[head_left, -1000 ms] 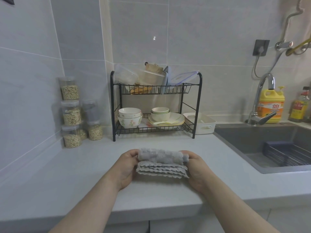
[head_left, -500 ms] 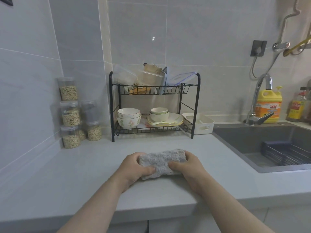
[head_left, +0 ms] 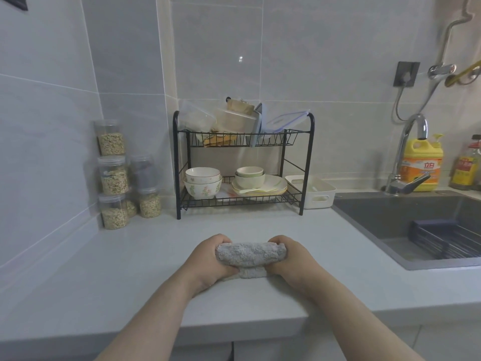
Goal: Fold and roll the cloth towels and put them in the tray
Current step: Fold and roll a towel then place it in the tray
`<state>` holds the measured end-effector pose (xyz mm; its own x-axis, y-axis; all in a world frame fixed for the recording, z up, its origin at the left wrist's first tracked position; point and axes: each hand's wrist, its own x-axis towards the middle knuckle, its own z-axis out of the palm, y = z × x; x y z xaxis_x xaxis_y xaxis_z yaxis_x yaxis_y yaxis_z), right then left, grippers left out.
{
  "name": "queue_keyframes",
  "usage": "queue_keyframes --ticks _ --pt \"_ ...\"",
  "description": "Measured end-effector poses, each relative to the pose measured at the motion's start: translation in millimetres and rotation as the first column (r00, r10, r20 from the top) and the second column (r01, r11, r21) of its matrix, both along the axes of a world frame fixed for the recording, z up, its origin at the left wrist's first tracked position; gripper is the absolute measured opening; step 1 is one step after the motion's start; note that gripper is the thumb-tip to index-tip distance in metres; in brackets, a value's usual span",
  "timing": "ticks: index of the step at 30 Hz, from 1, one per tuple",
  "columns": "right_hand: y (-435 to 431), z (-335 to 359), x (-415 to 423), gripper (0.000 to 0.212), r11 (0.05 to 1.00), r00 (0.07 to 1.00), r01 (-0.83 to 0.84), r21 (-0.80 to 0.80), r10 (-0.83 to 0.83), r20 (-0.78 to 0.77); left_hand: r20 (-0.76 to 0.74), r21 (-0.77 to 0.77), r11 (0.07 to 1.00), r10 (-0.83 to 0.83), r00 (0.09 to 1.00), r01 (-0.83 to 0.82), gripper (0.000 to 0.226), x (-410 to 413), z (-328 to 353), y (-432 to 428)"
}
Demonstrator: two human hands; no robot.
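Grey stone counter (head_left: 109, 277) carries everything you are working on, and your fingers rest near its front edge so the roll has a firm surface to press against. Beyond your fingertips stands one black two-tier rack (head_left: 243, 162), holding two stacks of bowls on its lower shelf. Off to the right of your right-hand fingers lies one dark sink (head_left: 406, 225). Next in size, the white tray (head_left: 316, 191) sits just right of the rack, well beyond your fingers; that is where the roll has to end up, so it stays open-topped and within reach. Far out from your left fingers, six jars (head_left: 114, 175) seem to stand stacked in the corner, though the rear ones overlap and I may be miscounting. One yellow bottle (head_left: 421, 162) stands behind the tap.

Between your two sets of fingers sits one grey towel (head_left: 250, 254), already a thick roll, lying crosswise on the counter. Your left hand (head_left: 208, 261) is curled closed around its left end and your right hand (head_left: 291, 259) around its right end, thumbs tucked beneath, probably to keep the layers from springing loose. A flat edge pokes out under the roll, so rolling looks nearly done.
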<state>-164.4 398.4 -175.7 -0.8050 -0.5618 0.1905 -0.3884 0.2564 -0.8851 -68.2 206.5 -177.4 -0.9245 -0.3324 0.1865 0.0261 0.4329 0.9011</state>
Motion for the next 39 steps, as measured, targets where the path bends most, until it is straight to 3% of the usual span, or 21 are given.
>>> queue_keyframes --ticks 3,7,16,19,24,29,32,35,39 --pt "2.5 1.3 2.0 0.023 0.986 0.989 0.008 -0.168 0.017 0.145 -0.046 0.168 0.984 0.065 0.997 -0.056 0.038 4.2 3.3 -3.2" --pt "2.6 6.3 11.1 0.022 0.964 0.988 0.03 -0.263 0.012 0.157 -0.098 0.382 0.922 0.105 0.99 -0.06 0.037 8.7 9.0 0.6" --pt "5.0 -8.0 -7.2 0.019 0.945 0.971 0.027 -0.325 0.053 0.233 -0.098 0.543 0.839 0.043 0.994 0.017 0.04 1.7 -2.0 -6.3" --pt "3.4 -1.6 -8.4 0.023 0.956 0.933 0.063 -0.288 0.046 0.357 -0.028 0.571 0.819 0.081 0.996 -0.051 0.041 -3.3 0.8 -8.2" --pt "-3.4 18.3 -12.2 0.027 0.993 0.881 0.078 -0.086 -0.028 0.473 0.185 0.515 0.826 0.157 0.97 -0.232 0.041 -15.5 21.4 -1.8" --pt "-10.3 39.7 -16.1 0.023 0.988 0.724 0.15 0.022 -0.125 0.679 0.41 0.532 0.764 0.144 0.901 -0.365 0.039 -24.7 35.2 -4.3" --pt "-12.8 53.2 -17.7 0.021 0.984 0.632 0.178 0.02 -0.13 0.764 0.452 0.613 0.695 0.082 0.888 -0.376 0.036 -27.7 45.4 -4.5" --pt "-9.6 87.1 -17.3 0.019 0.98 0.613 0.2 -0.015 -0.113 0.782 0.41 0.696 0.639 0.02 0.912 -0.327 0.032 -35.6 79.7 -3.7" --pt "19.1 165.6 -22.6 0.034 0.963 0.697 0.226 -0.145 -0.056 0.715 0.16 0.812 0.581 -0.13 0.978 -0.056 0.039 -59.5 154.8 6.1"
